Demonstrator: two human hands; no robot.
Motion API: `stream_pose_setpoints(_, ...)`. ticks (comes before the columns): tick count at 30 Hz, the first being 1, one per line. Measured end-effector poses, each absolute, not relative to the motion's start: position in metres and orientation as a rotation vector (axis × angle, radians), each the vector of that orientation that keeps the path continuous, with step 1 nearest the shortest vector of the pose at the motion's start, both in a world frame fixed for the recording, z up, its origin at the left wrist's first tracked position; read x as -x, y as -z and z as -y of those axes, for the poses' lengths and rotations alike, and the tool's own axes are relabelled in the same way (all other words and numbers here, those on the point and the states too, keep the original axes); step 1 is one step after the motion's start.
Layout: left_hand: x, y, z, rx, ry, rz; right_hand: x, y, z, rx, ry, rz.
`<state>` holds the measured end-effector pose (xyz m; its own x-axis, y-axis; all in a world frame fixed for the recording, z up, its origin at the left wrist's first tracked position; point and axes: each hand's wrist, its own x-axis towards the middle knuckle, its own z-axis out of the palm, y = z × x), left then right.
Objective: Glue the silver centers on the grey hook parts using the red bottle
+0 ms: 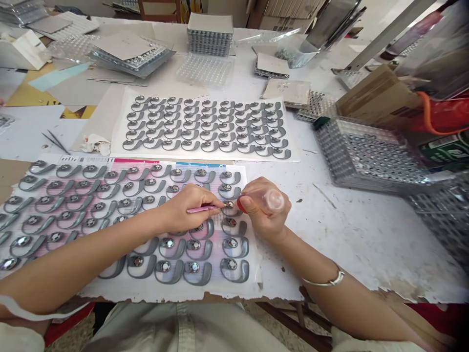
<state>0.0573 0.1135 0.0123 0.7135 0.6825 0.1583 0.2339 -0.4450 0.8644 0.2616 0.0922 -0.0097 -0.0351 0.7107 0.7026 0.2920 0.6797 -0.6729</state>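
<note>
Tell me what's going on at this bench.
A person is working over a printed sheet laid with rows of grey curved pieces, each with a round metal centre. The left hand pinches a slim pink tool, its tip at one grey curved piece. The right hand holds a small clear bottle with a red tip beside that piece. A second sheet of similar pieces lies beyond, with a perforated metal tray to the right.

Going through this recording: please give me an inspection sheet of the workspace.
surface: stained white table
job's things: rows of grey hook-shaped pieces on a printed sheet
clutter: tweezers, crumpled tissue, clear plastic tray
hands: left hand holds a pink stick; right hand holds a small clear bottle
cables: orange cord
surroundings: cardboard boxes
</note>
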Motion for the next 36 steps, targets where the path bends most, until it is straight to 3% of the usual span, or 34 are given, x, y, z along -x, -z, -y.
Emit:
stream_pose_setpoints(11, -0.059, -0.013, -0.113, -2.000, -0.619, -0.725, -0.258, 0.009, -0.091, 0.871, -0.510, 1.527)
stream_pose_setpoints(20, -0.053, -0.021, -0.105, -1.814, -0.649, -0.868, -0.281, -0.020, -0.127, 0.974, -0.772, 1.023)
stream_pose_setpoints(27, -0.061, -0.010, -0.123, -2.269, -0.914, -0.723, -0.262, -0.018, -0.143, 0.977, -0.691, 1.223)
stream_pose_setpoints(36, -0.066, -0.001, -0.117, -2.750, -0.749, -0.542, -0.258, -0.006, -0.138, 1.037, -0.767, 1.333)
